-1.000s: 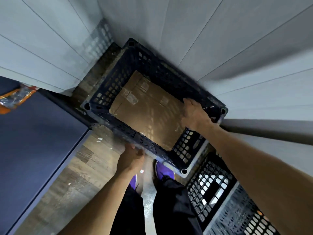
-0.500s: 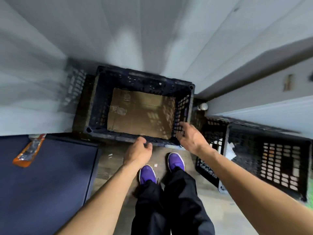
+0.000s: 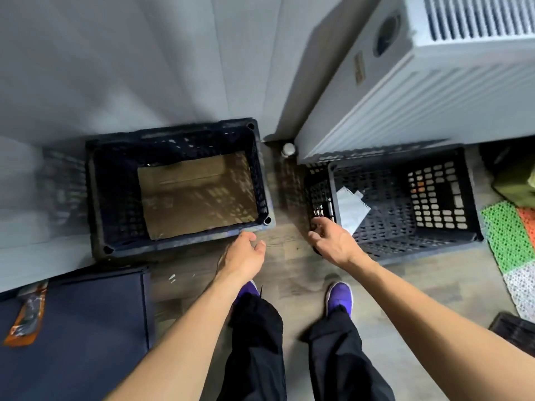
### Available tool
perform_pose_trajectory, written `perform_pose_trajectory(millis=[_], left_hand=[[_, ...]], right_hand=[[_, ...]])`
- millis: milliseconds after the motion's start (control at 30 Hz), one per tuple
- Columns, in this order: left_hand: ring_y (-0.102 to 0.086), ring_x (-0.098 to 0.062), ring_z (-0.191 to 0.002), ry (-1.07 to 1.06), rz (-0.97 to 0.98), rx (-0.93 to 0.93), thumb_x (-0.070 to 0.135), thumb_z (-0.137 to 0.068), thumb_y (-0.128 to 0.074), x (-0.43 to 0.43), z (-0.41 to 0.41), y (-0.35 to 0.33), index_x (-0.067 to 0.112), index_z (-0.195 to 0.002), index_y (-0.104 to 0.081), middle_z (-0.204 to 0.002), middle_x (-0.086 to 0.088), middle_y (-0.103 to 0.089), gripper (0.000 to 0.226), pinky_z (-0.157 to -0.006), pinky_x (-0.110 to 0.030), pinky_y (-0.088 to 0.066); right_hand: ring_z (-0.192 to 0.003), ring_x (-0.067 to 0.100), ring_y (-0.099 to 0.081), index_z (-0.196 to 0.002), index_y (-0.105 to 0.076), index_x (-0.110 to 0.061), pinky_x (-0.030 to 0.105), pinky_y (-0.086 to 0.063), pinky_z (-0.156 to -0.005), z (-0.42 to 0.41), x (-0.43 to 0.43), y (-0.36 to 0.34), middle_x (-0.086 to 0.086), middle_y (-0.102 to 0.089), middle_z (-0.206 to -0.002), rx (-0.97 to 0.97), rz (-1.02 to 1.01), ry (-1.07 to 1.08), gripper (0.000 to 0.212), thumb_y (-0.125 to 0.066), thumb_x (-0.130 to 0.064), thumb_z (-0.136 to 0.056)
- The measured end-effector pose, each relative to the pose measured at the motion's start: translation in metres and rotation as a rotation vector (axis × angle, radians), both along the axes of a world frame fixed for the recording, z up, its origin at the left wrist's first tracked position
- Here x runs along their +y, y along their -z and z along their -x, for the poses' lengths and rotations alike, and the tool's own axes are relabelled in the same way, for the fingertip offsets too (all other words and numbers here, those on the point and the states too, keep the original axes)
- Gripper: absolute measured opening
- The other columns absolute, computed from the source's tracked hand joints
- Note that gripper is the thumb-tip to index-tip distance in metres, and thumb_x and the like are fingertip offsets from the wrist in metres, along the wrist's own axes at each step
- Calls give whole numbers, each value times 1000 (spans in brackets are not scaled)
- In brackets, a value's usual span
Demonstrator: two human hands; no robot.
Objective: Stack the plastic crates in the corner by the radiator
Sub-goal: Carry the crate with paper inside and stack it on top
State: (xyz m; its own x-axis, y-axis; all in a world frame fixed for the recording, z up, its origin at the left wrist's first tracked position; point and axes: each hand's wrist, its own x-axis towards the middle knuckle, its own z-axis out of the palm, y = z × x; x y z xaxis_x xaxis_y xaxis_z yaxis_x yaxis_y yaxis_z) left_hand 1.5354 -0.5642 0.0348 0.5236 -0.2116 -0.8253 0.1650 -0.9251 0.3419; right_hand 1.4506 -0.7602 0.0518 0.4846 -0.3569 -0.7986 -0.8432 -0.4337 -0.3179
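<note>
A dark blue plastic crate [image 3: 115, 198] stands on the floor in the corner against the grey wall, with a brown cardboard sheet [image 3: 197, 195] lying in its bottom. A second dark crate [image 3: 385, 230] lies on its side under the white radiator [image 3: 434, 73], its open mouth facing me, with a white paper scrap [image 3: 351, 209] inside. My left hand [image 3: 243, 257] hovers open just off the first crate's near rim, holding nothing. My right hand [image 3: 333, 241] is open at the left edge of the second crate; whether it touches the crate I cannot tell.
A dark blue flat surface [image 3: 75, 337] with an orange packet [image 3: 27, 319] fills the lower left. Green, orange and white perforated mats [image 3: 509, 235] lie at the right edge. My purple shoes [image 3: 338, 296] stand on the wooden floor between the crates.
Both hands have let go of the cardboard-lined crate, which now rests in the corner. My view has swung right, and my right hand has moved over to the second crate.
</note>
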Motion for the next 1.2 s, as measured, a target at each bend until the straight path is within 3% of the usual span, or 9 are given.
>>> perform_pose_trajectory(millis=[167,300,400,633,800,1067,1200], left_hand=[[-60,-26,-112,132,-4,-42,46,-94,-44,-53,21,3,28,-122,-51,-118,1,-67,34,-90,-34,-44],[-65,-28,-101,218,12,-38,49,-93,-44,-111,49,4,30,-120,-49,-117,3,-66,34,-89,-35,-49],[-60,-27,-111,265,-9,-36,49,-93,-45,-152,66,6,29,-125,-50,-120,0,-65,37,-96,-38,-47],[-58,-28,-115,498,-88,-131,41,-96,-45,-257,99,14,20,-129,-49,-123,-5,-64,39,-96,-38,-46],[-58,-30,-107,629,-38,-164,36,-95,-49,-327,138,15,15,-128,-50,-118,-8,-61,39,-87,-37,-47],[-46,-33,-125,719,-38,-224,33,-95,-51,-395,157,21,14,-138,-44,-137,-14,-45,48,-104,-43,-40],[-41,-35,-127,749,-23,-314,29,-93,-53,-417,137,39,13,-140,-41,-139,-16,-43,50,-103,-44,-40]], right_hand=[[-128,25,-52,-144,-42,-14,35,-37,-110,47,-29,9,10,-54,-142,-7,-63,128,52,-51,-29,-95],[-120,26,-58,-141,-46,-15,34,-41,-105,89,-70,12,8,-60,-135,-1,-81,215,48,-53,-28,-94],[-122,25,-56,-141,-46,-15,32,-39,-104,124,-106,16,9,-60,-134,18,-84,269,48,-53,-27,-95],[-124,28,-53,-144,-44,-15,31,-37,-100,204,-199,22,10,-60,-127,57,-92,398,49,-48,-28,-97],[-120,27,-54,-143,-43,-15,35,-40,-100,231,-240,32,6,-62,-125,56,-115,463,49,-46,-30,-96],[-128,27,-51,-142,-45,-17,36,-37,-108,248,-270,42,8,-56,-138,40,-206,706,49,-47,-34,-96],[-131,26,-48,-144,-43,-17,35,-36,-109,257,-268,60,7,-52,-144,61,-241,819,51,-45,-37,-97]])
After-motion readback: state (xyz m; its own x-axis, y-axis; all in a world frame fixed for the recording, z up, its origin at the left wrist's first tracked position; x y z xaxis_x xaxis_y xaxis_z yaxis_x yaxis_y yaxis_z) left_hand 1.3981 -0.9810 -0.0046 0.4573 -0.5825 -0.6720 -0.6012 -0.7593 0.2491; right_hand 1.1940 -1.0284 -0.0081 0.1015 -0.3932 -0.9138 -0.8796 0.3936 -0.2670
